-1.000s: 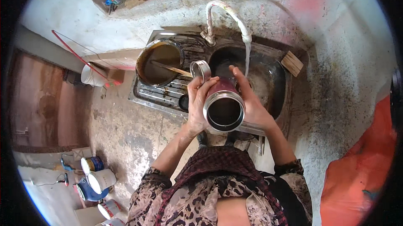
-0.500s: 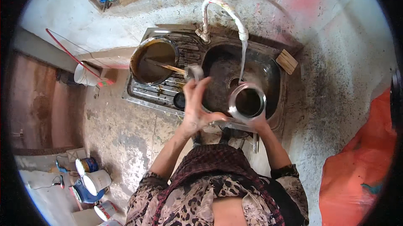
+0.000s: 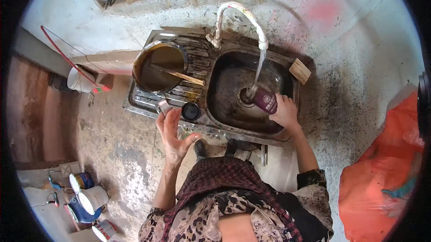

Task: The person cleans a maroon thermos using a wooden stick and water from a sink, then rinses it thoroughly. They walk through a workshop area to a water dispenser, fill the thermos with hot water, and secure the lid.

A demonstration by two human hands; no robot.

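Note:
My right hand [image 3: 283, 112] grips a dark maroon can [image 3: 265, 100] tilted low in the steel sink basin [image 3: 224, 102], its mouth under the water running from the white tap [image 3: 240, 12]. My left hand [image 3: 173, 135] hovers at the sink's front edge with palm up and fingers spread. Its fingertips reach a small metal lid [image 3: 164, 106] on the drainboard. A round black cap [image 3: 191, 111] lies just right of that lid.
A metal bucket of brown liquid with a wooden stick [image 3: 159, 66] stands on the drainboard. A wooden block [image 3: 300, 70] sits at the sink's right rim. Paint tubs [image 3: 92, 197] stand on the floor at lower left, an orange sack [image 3: 381, 174] at right.
The can has gone from both hands near my chest down into the basin under the tap, held by the right hand alone. The left hand moved left to the drainboard with the lid.

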